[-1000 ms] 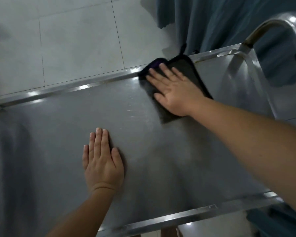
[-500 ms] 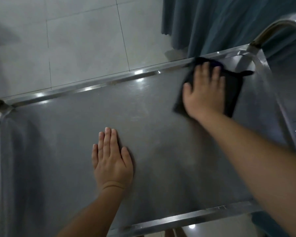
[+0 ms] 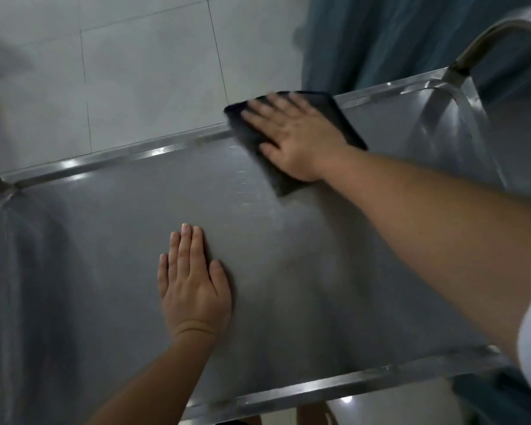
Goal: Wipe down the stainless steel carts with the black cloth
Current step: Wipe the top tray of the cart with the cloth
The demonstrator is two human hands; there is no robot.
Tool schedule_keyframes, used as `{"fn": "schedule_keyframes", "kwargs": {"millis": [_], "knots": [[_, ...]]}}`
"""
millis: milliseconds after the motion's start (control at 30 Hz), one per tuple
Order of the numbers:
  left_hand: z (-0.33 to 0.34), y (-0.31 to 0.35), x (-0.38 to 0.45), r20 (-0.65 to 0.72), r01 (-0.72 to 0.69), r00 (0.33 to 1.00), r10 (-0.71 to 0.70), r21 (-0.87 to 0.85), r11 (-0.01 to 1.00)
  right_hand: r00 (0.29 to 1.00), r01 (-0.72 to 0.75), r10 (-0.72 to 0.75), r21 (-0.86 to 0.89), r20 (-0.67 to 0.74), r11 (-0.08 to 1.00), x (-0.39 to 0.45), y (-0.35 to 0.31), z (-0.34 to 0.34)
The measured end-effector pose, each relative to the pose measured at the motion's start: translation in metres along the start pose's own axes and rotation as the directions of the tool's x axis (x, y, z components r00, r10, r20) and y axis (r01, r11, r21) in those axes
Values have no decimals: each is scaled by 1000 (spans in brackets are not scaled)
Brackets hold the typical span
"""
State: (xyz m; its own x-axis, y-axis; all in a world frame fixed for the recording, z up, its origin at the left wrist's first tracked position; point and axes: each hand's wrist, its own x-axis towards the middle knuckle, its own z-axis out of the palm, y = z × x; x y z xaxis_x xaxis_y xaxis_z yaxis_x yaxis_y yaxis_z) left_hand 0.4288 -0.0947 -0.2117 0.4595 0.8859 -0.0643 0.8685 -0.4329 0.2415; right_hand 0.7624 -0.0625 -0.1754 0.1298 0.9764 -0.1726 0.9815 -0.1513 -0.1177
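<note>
A stainless steel cart (image 3: 111, 234) fills the view, its flat top tray rimmed by a shiny raised edge. The black cloth (image 3: 341, 118) lies flat on the tray at the far rim, right of centre. My right hand (image 3: 292, 136) presses on the cloth with straight, spread fingers and covers most of it. My left hand (image 3: 193, 283) rests flat on the bare steel nearer to me, fingers together and pointing away.
The cart's curved steel handle (image 3: 491, 35) rises at the far right corner. A dark teal curtain (image 3: 387, 38) hangs just beyond the far rim. Pale floor tiles (image 3: 135, 78) lie past the cart on the left.
My right hand has slid the cloth left along the far rim from the far right corner, after sweeping right a moment earlier. My left hand has stayed flat in place.
</note>
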Motion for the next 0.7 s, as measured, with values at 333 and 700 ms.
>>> {"fn": "schedule_keyframes", "kwargs": {"millis": [333, 700], "knots": [[-1, 2, 0, 1, 4, 1000, -4, -17, 1000, 906, -423, 424, 39, -12, 905, -101, 165, -11], [-12, 7, -2, 56, 23, 998, -21, -45, 999, 804, -591, 594, 74, -18, 803, -213, 110, 21]]}}
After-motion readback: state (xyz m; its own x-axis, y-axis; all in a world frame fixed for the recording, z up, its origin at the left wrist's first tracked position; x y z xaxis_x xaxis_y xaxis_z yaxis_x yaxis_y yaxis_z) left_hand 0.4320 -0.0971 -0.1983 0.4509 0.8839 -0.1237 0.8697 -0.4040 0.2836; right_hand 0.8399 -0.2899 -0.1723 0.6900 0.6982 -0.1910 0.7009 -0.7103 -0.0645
